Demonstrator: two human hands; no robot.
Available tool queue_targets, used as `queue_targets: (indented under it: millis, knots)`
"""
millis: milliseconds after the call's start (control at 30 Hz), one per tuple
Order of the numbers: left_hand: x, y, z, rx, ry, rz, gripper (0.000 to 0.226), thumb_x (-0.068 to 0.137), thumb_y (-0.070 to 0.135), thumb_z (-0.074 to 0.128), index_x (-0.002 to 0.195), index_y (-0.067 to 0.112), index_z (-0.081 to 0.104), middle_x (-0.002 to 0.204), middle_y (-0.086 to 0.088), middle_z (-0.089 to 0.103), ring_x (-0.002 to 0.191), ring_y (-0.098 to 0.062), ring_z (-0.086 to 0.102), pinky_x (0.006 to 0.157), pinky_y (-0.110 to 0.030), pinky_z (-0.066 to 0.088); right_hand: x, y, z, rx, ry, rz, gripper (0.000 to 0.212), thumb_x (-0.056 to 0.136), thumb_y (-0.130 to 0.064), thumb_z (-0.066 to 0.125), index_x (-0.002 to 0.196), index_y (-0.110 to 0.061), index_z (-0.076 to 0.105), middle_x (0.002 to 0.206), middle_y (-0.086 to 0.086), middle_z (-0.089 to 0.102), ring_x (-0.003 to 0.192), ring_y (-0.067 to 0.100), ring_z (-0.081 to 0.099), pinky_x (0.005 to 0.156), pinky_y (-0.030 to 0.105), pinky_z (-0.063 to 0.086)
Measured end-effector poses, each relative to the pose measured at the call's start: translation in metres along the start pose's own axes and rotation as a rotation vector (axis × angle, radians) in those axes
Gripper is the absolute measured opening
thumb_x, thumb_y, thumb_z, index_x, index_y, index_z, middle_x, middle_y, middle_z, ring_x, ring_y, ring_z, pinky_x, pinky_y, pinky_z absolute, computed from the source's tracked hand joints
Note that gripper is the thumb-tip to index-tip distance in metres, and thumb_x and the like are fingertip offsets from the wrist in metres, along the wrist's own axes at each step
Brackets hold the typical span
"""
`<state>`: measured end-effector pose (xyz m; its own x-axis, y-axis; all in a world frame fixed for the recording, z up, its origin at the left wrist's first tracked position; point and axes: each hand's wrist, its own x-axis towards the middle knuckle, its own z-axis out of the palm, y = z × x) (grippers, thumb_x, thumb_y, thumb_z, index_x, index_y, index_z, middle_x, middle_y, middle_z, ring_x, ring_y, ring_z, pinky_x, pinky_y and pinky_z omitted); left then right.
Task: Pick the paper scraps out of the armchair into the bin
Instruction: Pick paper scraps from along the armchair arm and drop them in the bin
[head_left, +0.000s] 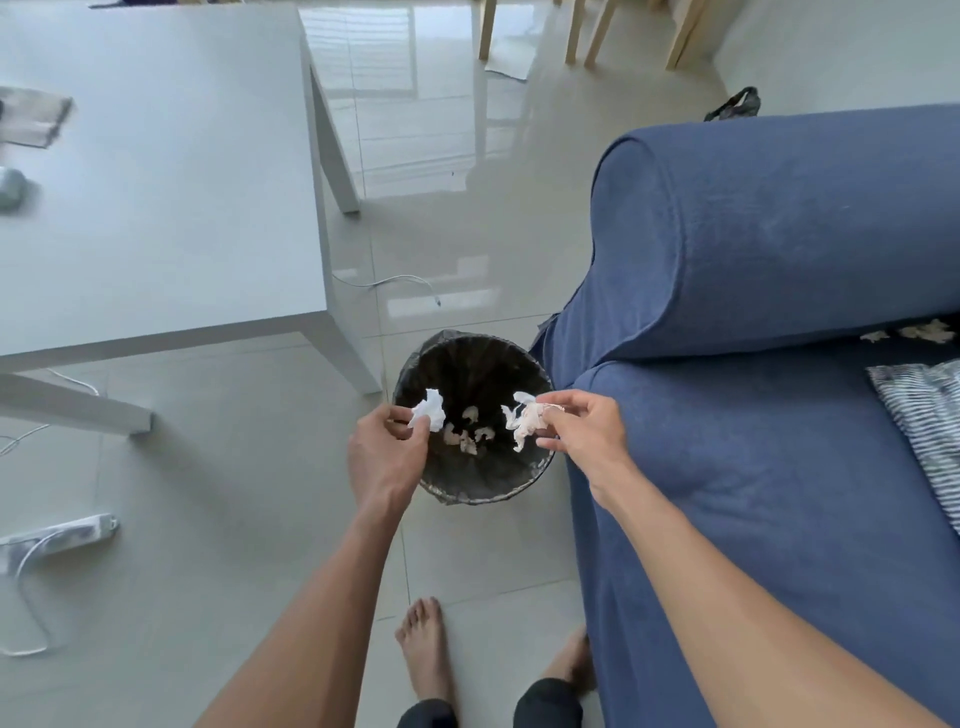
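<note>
A round bin (470, 486) lined with a black bag stands on the floor beside the blue armchair (753, 431). Several crumpled paper scraps (467, 434) lie at its bottom. My left hand (382, 457) pinches a white crumpled scrap (430, 409) over the bin's left rim. My right hand (584, 434) holds a pinkish-white scrap (522, 421) over the bin's right side. More scraps (914, 332) lie on the armchair seat near the armrest, at the right edge.
A white table (156, 197) stands to the left, one leg close to the bin. A power strip (57, 535) and cables lie on the tiled floor at left. A striped cushion (924, 415) rests on the armchair. My bare feet (426, 649) stand below the bin.
</note>
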<state>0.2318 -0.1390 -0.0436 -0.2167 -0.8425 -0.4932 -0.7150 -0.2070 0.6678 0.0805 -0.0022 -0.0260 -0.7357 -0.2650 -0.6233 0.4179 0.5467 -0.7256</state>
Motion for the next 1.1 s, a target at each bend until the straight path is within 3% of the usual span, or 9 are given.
queue_targets:
  millis: [100,200,300,400,567,733,867,1100]
  knots:
    - [0.007,-0.009,-0.002,-0.001,-0.002,-0.022,0.013,0.088,0.03,0.069,0.096,0.019,0.07,0.078,0.006,0.067,0.079,-0.018,0.069,0.077,-0.034,0.058,0.001,0.002,0.015,-0.045,0.007,-0.001,0.018,0.09,0.0,0.064,0.092,-0.014,0.076,0.089,0.008,0.076,0.075,0.017,0.075,0.058,0.02,0.057]
    - [0.011,-0.013,0.001,-0.02,-0.058,-0.024,0.011,0.086,0.031,0.07,0.092,0.023,0.069,0.077,0.006,0.069,0.074,-0.02,0.072,0.076,-0.043,0.061,0.002,0.004,0.021,-0.092,0.042,-0.013,0.02,0.088,0.0,0.064,0.091,-0.015,0.076,0.091,0.007,0.075,0.075,0.018,0.076,0.056,0.019,0.056]
    - [0.016,-0.016,0.003,-0.025,-0.147,-0.043,0.017,0.087,0.029,0.071,0.102,0.021,0.068,0.076,0.005,0.07,0.065,-0.02,0.074,0.073,-0.046,0.063,0.002,0.006,0.025,-0.138,0.103,-0.022,0.02,0.088,0.0,0.063,0.092,-0.014,0.077,0.09,0.005,0.074,0.074,0.018,0.075,0.055,0.017,0.056]
    - [0.024,-0.019,0.003,-0.007,-0.164,-0.057,0.023,0.09,0.022,0.067,0.112,0.016,0.066,0.075,0.007,0.068,0.063,-0.02,0.074,0.077,-0.046,0.062,0.004,0.007,0.028,-0.195,0.145,-0.034,0.024,0.087,-0.003,0.064,0.084,-0.024,0.075,0.087,0.0,0.073,0.07,0.015,0.073,0.066,0.025,0.061]
    - [0.036,-0.015,0.0,0.009,-0.16,-0.039,0.016,0.092,0.021,0.064,0.108,0.018,0.065,0.078,0.007,0.067,0.064,-0.019,0.074,0.078,-0.044,0.062,0.012,0.011,0.035,-0.201,0.168,-0.025,0.029,0.082,-0.004,0.064,0.074,-0.031,0.072,0.083,-0.001,0.073,0.078,0.023,0.075,0.076,0.041,0.063]
    - [0.047,-0.016,-0.006,0.028,-0.144,-0.017,0.01,0.091,0.022,0.064,0.101,0.022,0.066,0.077,0.005,0.071,0.066,-0.019,0.075,0.079,-0.044,0.062,0.018,0.012,0.046,-0.291,0.156,-0.033,0.017,0.083,-0.011,0.067,0.088,-0.025,0.076,0.087,0.0,0.073,0.084,0.017,0.071,0.067,0.023,0.053]
    - [0.052,-0.027,-0.009,0.066,-0.149,-0.018,0.012,0.087,0.028,0.064,0.098,0.026,0.066,0.08,0.004,0.074,0.076,-0.022,0.075,0.08,-0.045,0.061,0.022,0.015,0.054,-0.372,0.075,-0.004,0.013,0.085,-0.019,0.065,0.084,-0.03,0.073,0.086,-0.004,0.072,0.087,0.019,0.072,0.086,0.038,0.058]
    - [0.049,-0.031,-0.004,0.117,-0.178,-0.016,0.015,0.083,0.034,0.061,0.096,0.03,0.065,0.082,0.005,0.074,0.083,-0.023,0.074,0.082,-0.044,0.06,0.024,0.024,0.047,-0.414,0.042,-0.018,0.018,0.087,-0.018,0.062,0.077,-0.032,0.07,0.086,-0.004,0.073,0.09,0.02,0.071,0.089,0.041,0.058]
